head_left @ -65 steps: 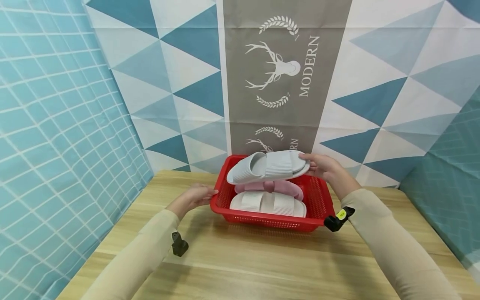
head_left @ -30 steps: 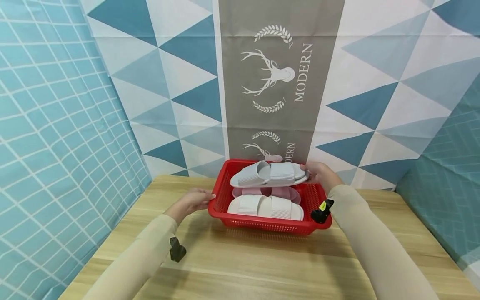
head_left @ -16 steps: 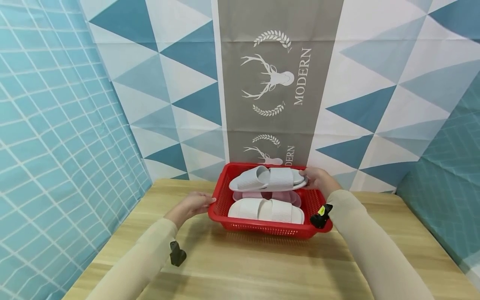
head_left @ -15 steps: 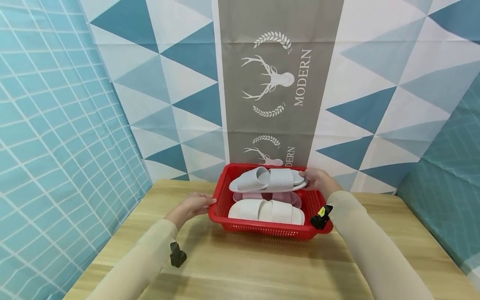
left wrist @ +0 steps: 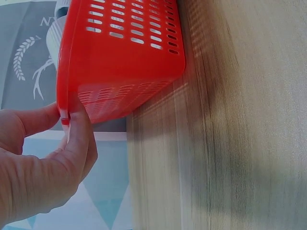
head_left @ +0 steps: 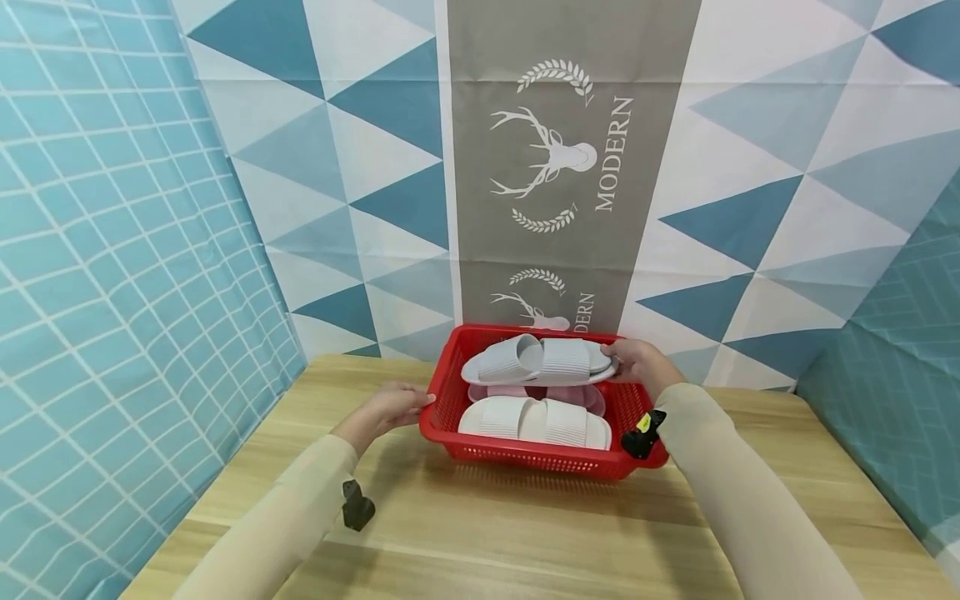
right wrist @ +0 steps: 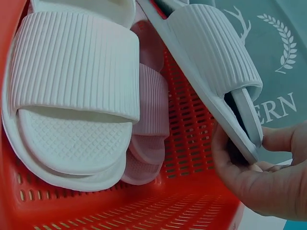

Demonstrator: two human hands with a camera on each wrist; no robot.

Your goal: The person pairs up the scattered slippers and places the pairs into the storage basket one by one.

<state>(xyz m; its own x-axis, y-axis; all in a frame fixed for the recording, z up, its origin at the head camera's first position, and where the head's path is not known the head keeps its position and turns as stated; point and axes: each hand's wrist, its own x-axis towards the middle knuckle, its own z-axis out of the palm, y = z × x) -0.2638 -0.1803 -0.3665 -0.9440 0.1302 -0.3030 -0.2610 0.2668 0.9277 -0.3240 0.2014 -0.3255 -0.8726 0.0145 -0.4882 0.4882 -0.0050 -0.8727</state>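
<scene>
My left hand [head_left: 392,406] pinches the left rim of a red plastic basket [left wrist: 120,52], thumb on the inner side and fingers beneath the lip. With my right hand [right wrist: 271,177] I grip the right end of a pair of light grey slippers [head_left: 566,360], thumb on one side and fingers on the other. The grey pair sits tilted along the basket's back side. In front of it lies a pair of pink slippers [right wrist: 152,103], partly hidden. White slippers [head_left: 532,422] fill the front of the basket, their ribbed straps facing up.
The basket stands on a light wooden table [head_left: 480,533]. Behind it hangs a patterned cloth [head_left: 540,167] with a deer print. Blue tiled cloth [head_left: 97,250] closes off the left side, and teal cloth [head_left: 892,367] the right.
The grey slippers have come down from above the basket into its back part, the right hand lowering with them. The left hand stays at the rim. Over the last half second little differs.
</scene>
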